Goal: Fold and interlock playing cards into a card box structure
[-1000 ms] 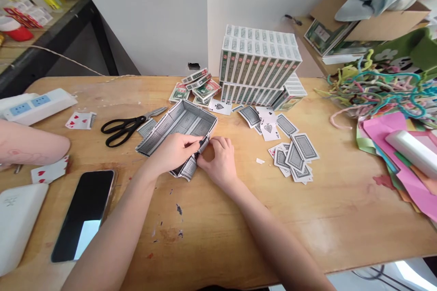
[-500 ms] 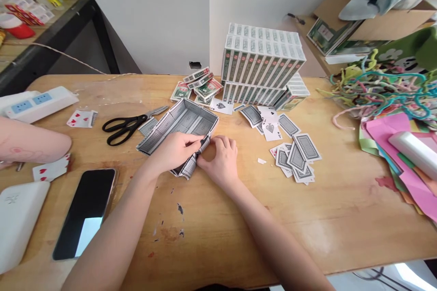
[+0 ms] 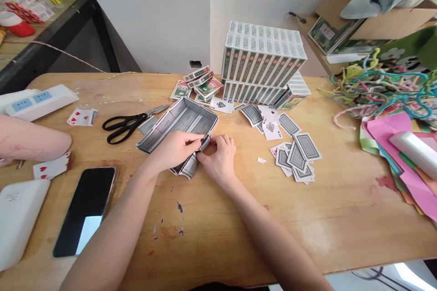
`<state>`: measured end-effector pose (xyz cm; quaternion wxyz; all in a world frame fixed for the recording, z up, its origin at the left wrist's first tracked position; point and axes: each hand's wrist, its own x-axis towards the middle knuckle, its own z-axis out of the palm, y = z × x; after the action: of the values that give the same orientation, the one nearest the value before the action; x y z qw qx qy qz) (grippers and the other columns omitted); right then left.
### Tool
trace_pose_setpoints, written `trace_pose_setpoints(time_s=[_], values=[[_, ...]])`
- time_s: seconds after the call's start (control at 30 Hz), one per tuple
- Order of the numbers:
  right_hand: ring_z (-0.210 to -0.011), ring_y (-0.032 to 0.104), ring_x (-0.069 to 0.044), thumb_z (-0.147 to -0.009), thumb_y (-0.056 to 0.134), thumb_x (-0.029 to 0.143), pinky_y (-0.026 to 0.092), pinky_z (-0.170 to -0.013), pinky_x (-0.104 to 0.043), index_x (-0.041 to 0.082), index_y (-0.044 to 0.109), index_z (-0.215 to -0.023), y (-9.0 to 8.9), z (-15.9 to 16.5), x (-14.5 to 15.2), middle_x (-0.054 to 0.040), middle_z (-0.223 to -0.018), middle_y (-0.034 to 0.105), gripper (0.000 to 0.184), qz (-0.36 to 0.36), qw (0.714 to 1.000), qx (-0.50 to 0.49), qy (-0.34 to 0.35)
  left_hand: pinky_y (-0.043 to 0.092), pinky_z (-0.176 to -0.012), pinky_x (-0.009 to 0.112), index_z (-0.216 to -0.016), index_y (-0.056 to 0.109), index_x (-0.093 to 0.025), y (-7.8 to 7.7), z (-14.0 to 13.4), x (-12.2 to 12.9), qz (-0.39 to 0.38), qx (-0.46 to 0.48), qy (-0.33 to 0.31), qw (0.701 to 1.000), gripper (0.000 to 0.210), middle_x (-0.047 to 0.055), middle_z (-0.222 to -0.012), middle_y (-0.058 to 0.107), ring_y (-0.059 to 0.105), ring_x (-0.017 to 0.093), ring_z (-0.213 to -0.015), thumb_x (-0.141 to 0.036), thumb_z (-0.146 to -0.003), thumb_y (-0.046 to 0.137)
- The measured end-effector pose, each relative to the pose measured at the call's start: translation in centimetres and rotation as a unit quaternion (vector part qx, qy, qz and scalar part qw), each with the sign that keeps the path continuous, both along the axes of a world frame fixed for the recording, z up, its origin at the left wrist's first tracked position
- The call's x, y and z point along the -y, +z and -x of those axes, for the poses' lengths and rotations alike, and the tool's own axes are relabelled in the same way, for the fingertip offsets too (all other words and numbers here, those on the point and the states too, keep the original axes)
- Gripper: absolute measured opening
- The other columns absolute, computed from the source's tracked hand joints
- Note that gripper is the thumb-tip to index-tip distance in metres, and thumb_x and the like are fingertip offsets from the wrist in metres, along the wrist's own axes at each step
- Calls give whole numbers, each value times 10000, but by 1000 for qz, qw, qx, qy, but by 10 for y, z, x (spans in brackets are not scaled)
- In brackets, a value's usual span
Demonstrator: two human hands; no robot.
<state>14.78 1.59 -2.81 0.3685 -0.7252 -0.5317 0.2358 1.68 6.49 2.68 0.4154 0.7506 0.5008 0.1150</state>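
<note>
An open tray made of playing cards [image 3: 177,120], grey patterned backs facing in, lies on the wooden table in front of me. My left hand [image 3: 175,148] reaches over its near side, fingers pinching the right-hand end wall from inside. From outside, my right hand [image 3: 220,154] grips the same wall with thumb and bent fingers. A loose flap hangs at the tray's near corner. Black-handled scissors [image 3: 131,122] lie left of the tray, their blades beside a card. To the right is a spread of loose playing cards [image 3: 297,157], mostly face down.
Stacked card boxes [image 3: 262,59] stand at the back, with several loose card packs [image 3: 205,86] beside them. At left are a phone [image 3: 87,209], a power strip [image 3: 44,102], a white device [image 3: 20,218] and another person's arm [image 3: 34,138]. Coloured yarn [image 3: 385,82] and paper [image 3: 392,132] lie right.
My right hand's fingers have shifted slightly along the tray's end wall. My left hand and the tray stay almost where they were.
</note>
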Motion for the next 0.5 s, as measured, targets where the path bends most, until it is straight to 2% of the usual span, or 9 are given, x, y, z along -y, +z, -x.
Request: trace_pose_setpoints(time_s=[0.13, 0.33, 0.43, 0.5], values=[[-864, 469, -254, -571, 636, 248, 403, -809, -436, 214, 504, -748, -2, -1, 0, -51, -853, 570, 223, -13, 1000, -7, 4, 473, -904, 271, -1198, 644, -178, 0, 0, 0, 1, -13, 2, 1000, 407, 16, -1221, 644, 635, 207, -1071, -347, -877, 457], [-841, 459, -221, -603, 592, 218, 435, -767, -379, 230, 418, -796, -5, 0, 1, -37, -858, 497, 260, -81, 995, -50, 29, 467, -871, 268, -1190, 652, -182, 3, 1, 1, -14, -20, -11, 1000, 400, 16, -1204, 660, 644, 208, -1034, -330, -891, 432], [-796, 455, -203, -589, 601, 218, 433, -714, -340, 236, 384, -759, -3, -1, -2, -13, -802, 461, 277, -79, 994, -67, 43, 480, -774, 263, -1213, 638, -176, 6, 0, 3, -18, -32, -28, 999, 422, 14, -1089, 718, 668, 197, -907, -307, -902, 384], [-757, 453, -189, -578, 613, 226, 423, -674, -318, 237, 370, -721, -1, -3, -4, 3, -763, 447, 282, -71, 993, -74, 53, 472, -766, 256, -1228, 628, -170, 9, -1, 5, -24, -37, -32, 999, 432, 19, -1064, 726, 662, 190, -883, -271, -895, 372]])
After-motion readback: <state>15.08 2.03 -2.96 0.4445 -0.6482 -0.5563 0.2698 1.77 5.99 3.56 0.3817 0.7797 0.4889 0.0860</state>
